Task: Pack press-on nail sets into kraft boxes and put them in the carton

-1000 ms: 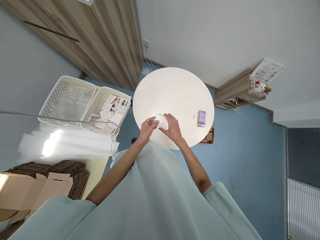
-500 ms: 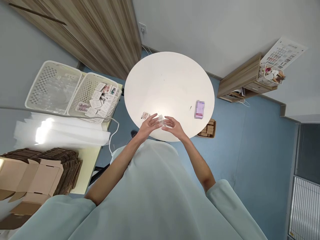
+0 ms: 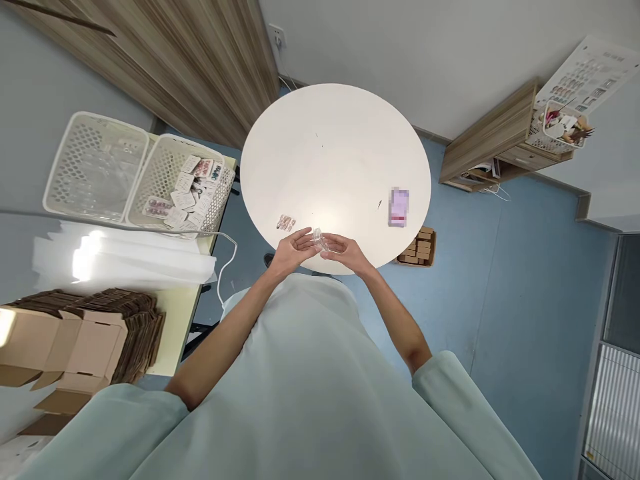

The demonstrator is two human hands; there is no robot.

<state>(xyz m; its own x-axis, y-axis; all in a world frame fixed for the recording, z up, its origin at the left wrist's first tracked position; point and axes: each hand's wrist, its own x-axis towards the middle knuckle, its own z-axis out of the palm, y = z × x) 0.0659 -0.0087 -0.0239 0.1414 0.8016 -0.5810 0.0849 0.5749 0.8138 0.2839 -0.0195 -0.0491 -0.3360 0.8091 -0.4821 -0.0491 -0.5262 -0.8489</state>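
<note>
A small clear plastic box (image 3: 319, 239) is held between both hands over the near edge of the round white table (image 3: 335, 147). My left hand (image 3: 293, 253) grips its left side, thumb below and fingers above. On the other side, my right hand (image 3: 349, 254) pinches it the same way. The box looks tilted, and its exact shape is partly hidden by the fingers. Just beyond my left hand lies a small group of pinkish press-on nails (image 3: 287, 223) on the tabletop.
A blurred-out purple item (image 3: 399, 207) lies at the table's right, beside a small dark mark. Left stand a white basket (image 3: 63, 160) of clear plastic pieces, another basket (image 3: 157, 143) with carded nail sets, and stacked flat cardboard boxes (image 3: 140, 333). A carton (image 3: 417, 248) sits on the floor.
The view has shifted slightly. Both hands stay on the clear box, which has turned a little between the fingers; the nails lie farther from my left hand in view.
</note>
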